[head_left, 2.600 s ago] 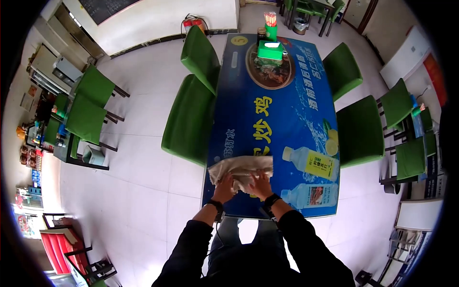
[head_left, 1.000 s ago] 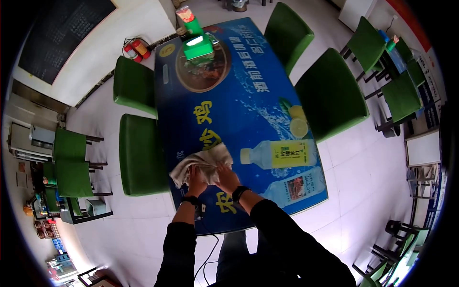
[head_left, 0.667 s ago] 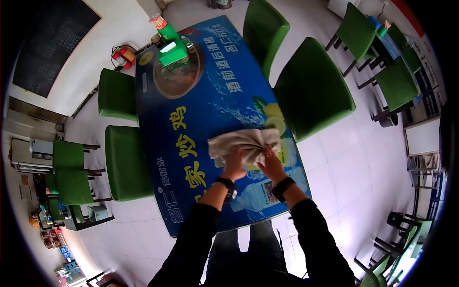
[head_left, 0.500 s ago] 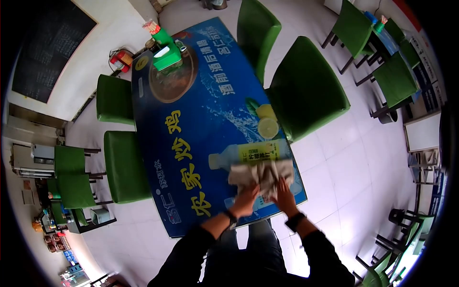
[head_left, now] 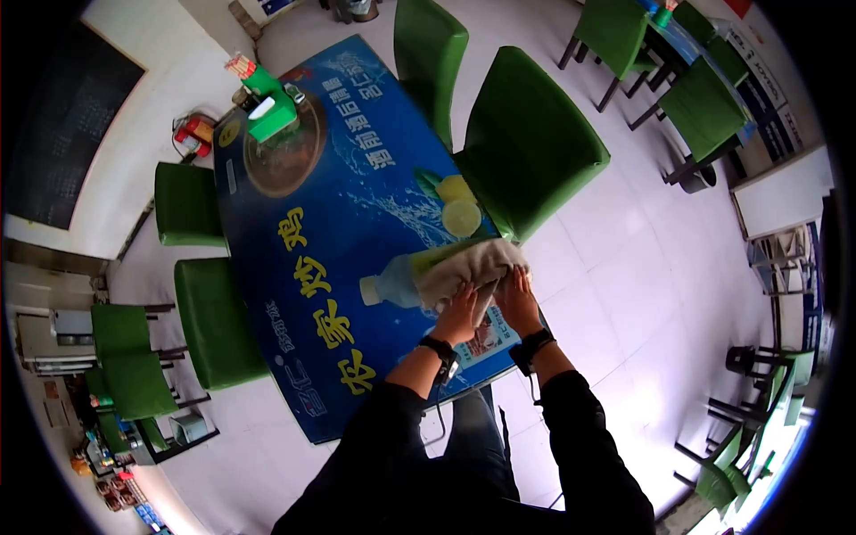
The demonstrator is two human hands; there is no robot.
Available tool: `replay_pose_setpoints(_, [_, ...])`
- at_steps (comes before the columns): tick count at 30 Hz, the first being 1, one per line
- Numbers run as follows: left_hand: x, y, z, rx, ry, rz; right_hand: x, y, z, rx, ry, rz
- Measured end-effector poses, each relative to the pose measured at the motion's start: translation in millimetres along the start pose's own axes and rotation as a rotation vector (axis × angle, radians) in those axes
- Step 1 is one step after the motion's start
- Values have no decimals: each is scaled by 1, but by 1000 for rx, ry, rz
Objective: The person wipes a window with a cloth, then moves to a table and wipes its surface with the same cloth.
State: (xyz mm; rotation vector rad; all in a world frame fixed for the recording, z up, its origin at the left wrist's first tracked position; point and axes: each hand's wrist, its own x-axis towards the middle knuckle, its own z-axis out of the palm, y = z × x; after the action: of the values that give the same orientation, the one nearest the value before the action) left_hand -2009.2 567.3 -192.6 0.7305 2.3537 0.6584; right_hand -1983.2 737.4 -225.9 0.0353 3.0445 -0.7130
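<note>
A crumpled beige cloth (head_left: 473, 267) lies on the blue printed table (head_left: 357, 223), close to its right edge and over part of the printed bottle. My left hand (head_left: 456, 314) presses on the cloth's lower left side, fingers pointing forward. My right hand (head_left: 519, 301) is on its lower right side, near the table edge, with the fingers on the fabric. Both palms are turned down, and how far the fingers grip the cloth is partly hidden. Both wrists wear dark bands.
A green tissue box (head_left: 272, 120) and a green holder of chopsticks (head_left: 259, 78) stand at the table's far left corner. Green chairs (head_left: 535, 134) flank the table. A fire extinguisher (head_left: 194, 134) is by the wall. More tables and chairs stand right and left.
Both hands and the cloth have moved forward over the tabletop, uncovering a printed square near the front edge. The whole view has shifted, with the table now further left.
</note>
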Motion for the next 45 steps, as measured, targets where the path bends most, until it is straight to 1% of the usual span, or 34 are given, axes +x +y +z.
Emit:
replay_pose_setpoints(1, [-13,1,0,77,26,-4,-5,-9,-3,-23,-28,15])
replay_pose_setpoints(2, [-27,-4,3,89,29,6,-18,-20,-5,-47,-61,29])
replay_pose_setpoints(3, [-44,-14,11,142,49,54,-35,-27,4,18,-41,26])
replay_pose_setpoints(4, [-62,-22,18,189,71,108,-54,-33,18,-153,-78,-62])
replay_pose_setpoints(6, [-109,-41,23,180,8,136,-97,-64,33,-88,-72,-73])
replay_pose_setpoints(8, [-165,-71,30,168,-14,160,-137,-106,43,-49,-118,-104])
replay_pose_setpoints(10, [-228,-112,42,174,24,178,-169,-151,65,117,-137,-74])
replay_pose_setpoints(12, [-286,-143,39,104,9,170,-192,-203,84,141,-188,-106])
replay_pose_setpoints(14, [-337,-173,42,60,35,87,-207,-256,105,146,-276,-144])
replay_pose_setpoints(15, [-358,-181,40,34,52,37,-213,-284,113,268,-283,-124])
replay_pose_setpoints(16, [-380,-193,42,25,59,32,-221,-311,130,281,-275,-126])
replay_pose_setpoints(18, [-410,-214,46,234,-29,-32,-237,-350,160,222,-372,-279])
replay_pose_setpoints(19, [-419,-218,47,299,-5,-44,-242,-367,167,202,-372,-353])
replay_pose_setpoints(20, [-426,-221,50,299,-8,-44,-249,-380,172,185,-373,-424])
replay_pose_setpoints(22, [-426,-217,47,396,-57,-107,-254,-391,173,165,-384,-410])
replay_pose_setpoints(24, [-425,-222,56,390,-11,-93,-255,-386,172,131,-396,-400])
replay_pose_setpoints(26, [-423,-218,58,239,90,-71,-257,-371,171,265,-407,-296])
replay_pose_setpoints(27, [-420,-214,58,236,93,-69,-255,-364,170,248,-339,-289])
replay_pose_setpoints(28, [-417,-210,57,226,89,-61,-256,-355,167,246,-339,-289])
replay_pose_setpoints(30, [-405,-201,54,226,84,-51,-249,-335,155,336,-330,-199])
replay_pose_setpoints(31, [-397,-194,53,227,61,-49,-243,-327,140,305,-336,-159])
replay_pose_setpoints(32, [-387,-186,53,229,36,-48,-238,-315,131,292,-399,-102])
replay_pose_setpoints(33, [-376,-176,54,240,57,-39,-235,-302,125,258,-363,-103])
replay_pose_setpoints(34, [-363,-165,55,252,52,-37,-231,-288,120,224,-326,-103])
replay_pose_setpoints(36, [-331,-141,61,217,78,31,-224,-254,108,190,-307,-90])
replay_pose_setpoints(37, [-312,-129,67,242,96,46,-221,-236,100,174,-255,-87])
replay_pose_setpoints(38, [-292,-115,73,241,96,44,-217,-214,91,156,-205,-87])
replay_pose_setpoints(39, [-270,-99,75,231,106,64,-212,-192,89,192,-211,-10])
replay_pose_setpoints(40, [-247,-79,73,223,114,83,-204,-170,77,181,-129,-29])
replay_pose_setpoints(41, [-224,-58,71,206,75,60,-196,-143,72,167,-100,-21])
replay_pose_setpoints(42, [-200,-40,72,185,69,85,-189,-117,70,156,-70,-11])
replay_pose_setpoints(44, [-152,-7,76,157,73,135,-168,-76,37,176,-94,101])
replay_pose_setpoints(45, [-129,9,78,149,83,159,-159,-56,21,123,-94,81])
